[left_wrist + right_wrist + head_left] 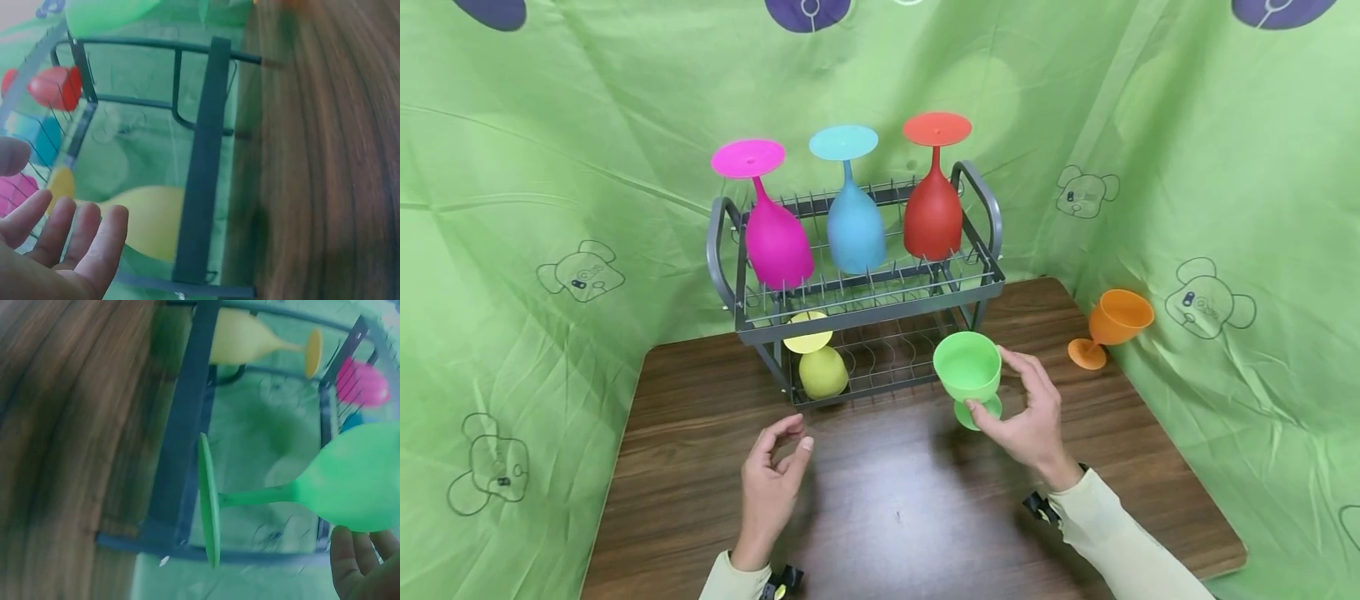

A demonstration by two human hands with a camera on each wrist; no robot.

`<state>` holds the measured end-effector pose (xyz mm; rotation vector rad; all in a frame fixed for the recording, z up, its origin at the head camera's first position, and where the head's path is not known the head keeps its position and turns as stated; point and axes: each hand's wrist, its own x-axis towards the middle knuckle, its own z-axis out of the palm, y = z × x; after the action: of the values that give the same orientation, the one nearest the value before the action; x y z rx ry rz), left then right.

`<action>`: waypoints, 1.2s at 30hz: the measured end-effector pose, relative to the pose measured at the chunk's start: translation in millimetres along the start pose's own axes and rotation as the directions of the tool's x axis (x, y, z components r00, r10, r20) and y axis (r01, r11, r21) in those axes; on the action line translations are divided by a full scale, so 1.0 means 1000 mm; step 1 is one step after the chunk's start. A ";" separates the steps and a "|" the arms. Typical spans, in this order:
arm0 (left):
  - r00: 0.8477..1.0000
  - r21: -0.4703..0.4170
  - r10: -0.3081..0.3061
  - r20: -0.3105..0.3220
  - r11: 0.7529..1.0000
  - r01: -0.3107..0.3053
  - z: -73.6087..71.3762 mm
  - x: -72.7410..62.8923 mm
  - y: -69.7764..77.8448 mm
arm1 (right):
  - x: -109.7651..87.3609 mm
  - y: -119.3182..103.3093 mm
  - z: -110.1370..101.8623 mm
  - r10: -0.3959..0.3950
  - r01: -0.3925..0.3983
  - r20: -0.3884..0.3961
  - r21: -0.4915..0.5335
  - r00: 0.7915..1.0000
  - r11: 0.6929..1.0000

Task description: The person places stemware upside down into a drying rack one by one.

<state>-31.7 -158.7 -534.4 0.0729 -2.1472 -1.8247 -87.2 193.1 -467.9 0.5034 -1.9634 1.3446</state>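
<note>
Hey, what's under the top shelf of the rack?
A yellow goblet, upside down on the lower shelf, left end. Its inside is hidden, mouth down. In the head view, the green goblet in the right hand covers the shelf's front right corner.

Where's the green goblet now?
In the head view, the right hand holds the green goblet right of center, in front of the rack, left of the orange goblet.

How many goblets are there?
6: magenta goblet, blue goblet, red goblet on the upper rack; yellow goblet on the lower rack; green goblet in the right grip; orange goblet on the table.
</note>
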 end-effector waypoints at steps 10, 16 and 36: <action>0.977 -0.004 0.104 0.189 0.994 -0.105 0.009 -0.015 0.030 | -0.005 -0.003 0.003 -0.083 0.086 0.279 0.002 0.957 0.996; 0.943 0.040 0.158 0.293 0.983 -0.177 0.014 -0.019 0.047 | -0.005 -0.018 0.003 -0.057 0.087 0.460 -0.044 0.886 0.995; 0.851 0.065 0.272 0.449 0.940 -0.335 0.042 -0.038 0.062 | -0.020 -0.046 0.021 -0.227 0.429 0.752 -0.082 0.619 0.900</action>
<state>3.1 -98.3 -487.6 -0.6709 -2.4020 -1.6101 -49.8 154.8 -457.0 1.3740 -2.4469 0.6516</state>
